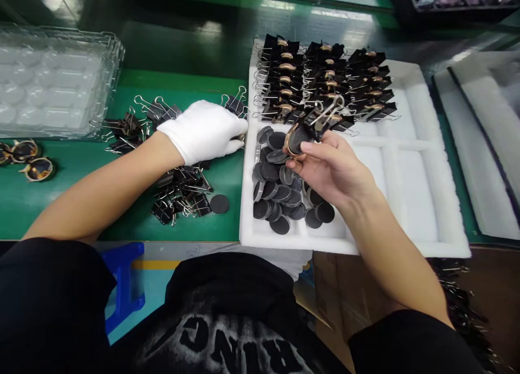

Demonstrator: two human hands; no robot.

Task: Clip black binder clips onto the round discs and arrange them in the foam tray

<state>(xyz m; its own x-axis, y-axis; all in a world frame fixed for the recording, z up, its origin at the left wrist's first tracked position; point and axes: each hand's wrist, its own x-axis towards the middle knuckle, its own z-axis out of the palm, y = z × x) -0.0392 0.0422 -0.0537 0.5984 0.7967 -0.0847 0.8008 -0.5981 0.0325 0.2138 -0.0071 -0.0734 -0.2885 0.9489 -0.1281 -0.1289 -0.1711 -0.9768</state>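
My left hand (205,131), in a white glove, is closed at the foam tray's left edge. A small shiny bit shows at its fingertips, too hidden to name. Black binder clips (182,192) with wire handles lie around and below it, beside a loose dark disc (219,204). Over the tray, my bare right hand (339,165) pinches a gold-rimmed round piece (293,140) with a dark disc against it. A binder clip (323,116) sits at the upper side of that piece. Below it, dark round discs (280,194) lie heaped in the tray.
The white foam tray (447,200) holds three rows of clipped gold-rimmed pieces (329,76) at its back. Clear plastic trays (57,81) stand at left, near gold-rimmed parts (38,168). More white foam (475,146) lies right, and a dark box (459,0) stands behind.
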